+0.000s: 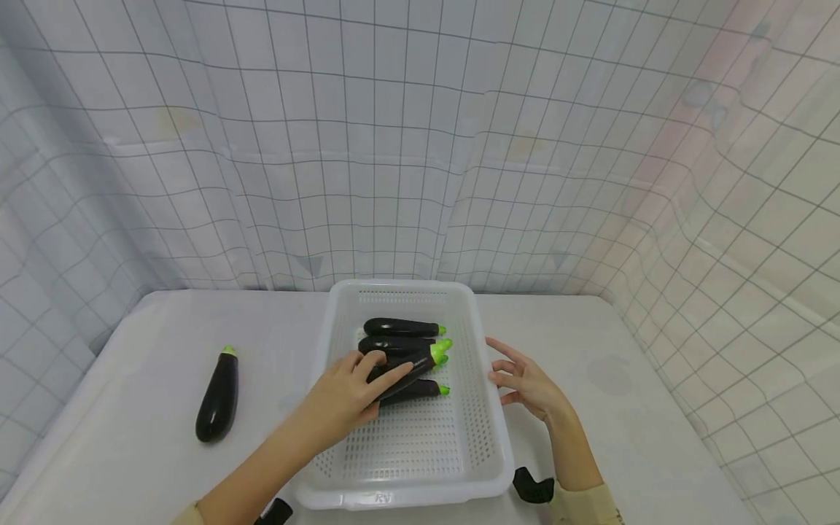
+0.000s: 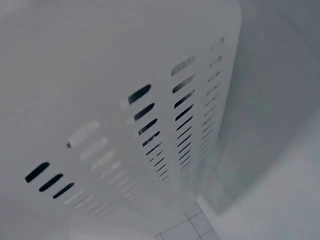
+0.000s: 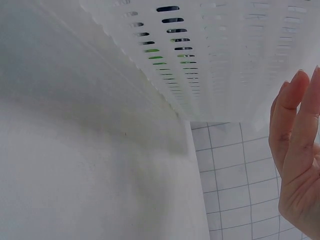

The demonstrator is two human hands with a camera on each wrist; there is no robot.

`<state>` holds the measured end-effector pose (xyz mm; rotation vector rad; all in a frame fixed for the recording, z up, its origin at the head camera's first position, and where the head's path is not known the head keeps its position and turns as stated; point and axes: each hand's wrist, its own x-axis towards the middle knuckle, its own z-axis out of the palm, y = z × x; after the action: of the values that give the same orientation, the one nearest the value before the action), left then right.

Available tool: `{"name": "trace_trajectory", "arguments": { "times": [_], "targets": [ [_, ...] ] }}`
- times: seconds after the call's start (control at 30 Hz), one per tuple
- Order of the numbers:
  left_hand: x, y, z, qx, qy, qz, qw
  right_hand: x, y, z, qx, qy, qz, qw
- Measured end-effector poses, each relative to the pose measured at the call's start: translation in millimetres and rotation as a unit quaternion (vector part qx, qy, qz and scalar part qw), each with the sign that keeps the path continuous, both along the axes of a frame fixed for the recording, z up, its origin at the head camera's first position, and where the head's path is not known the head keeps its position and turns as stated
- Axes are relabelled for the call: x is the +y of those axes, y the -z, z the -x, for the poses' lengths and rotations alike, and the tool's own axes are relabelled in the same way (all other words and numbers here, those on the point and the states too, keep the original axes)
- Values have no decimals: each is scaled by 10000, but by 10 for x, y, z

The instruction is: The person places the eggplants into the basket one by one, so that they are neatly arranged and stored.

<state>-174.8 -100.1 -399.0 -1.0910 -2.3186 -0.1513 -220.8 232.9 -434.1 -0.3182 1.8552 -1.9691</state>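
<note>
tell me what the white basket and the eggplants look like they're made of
The basket: most likely moulded plastic, white and slightly translucent, with smooth rounded rims and regular rows of slots in floor and walls. The eggplants in the basket and the one on the table: very glossy dark skin with uniform bright green caps, which suggests plastic replicas, though real ones cannot be ruled out. The left hand holds one.

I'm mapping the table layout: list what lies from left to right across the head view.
Lone dark purple eggplant with a green cap on the table → left hand gripping a dark eggplant with a green cap inside the white perforated plastic basket → open right hand beside the basket's right wall.
</note>
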Motion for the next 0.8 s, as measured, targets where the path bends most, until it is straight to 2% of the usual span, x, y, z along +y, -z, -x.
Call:
{"name": "trace_trajectory", "arguments": {
  "times": [0.2,0.33,0.53,0.63,0.8],
  "targets": [
    [103,91,-29,220,123,619,9978,1,3,0,0,-3,13,10000],
    [139,137,-37,94,100,1145,9933,0,6,1,-13,3,2,10000],
    [175,184,-54,-164,-13,1917,9813,-1,10,2,-11,-7,37,10000],
    [192,223,-62,-287,15,2136,9765,-3,9,2,-5,-12,40,10000],
    [208,298,-57,-348,57,2157,9758,-7,4,0,-10,-19,72,10000]
  ]
}}
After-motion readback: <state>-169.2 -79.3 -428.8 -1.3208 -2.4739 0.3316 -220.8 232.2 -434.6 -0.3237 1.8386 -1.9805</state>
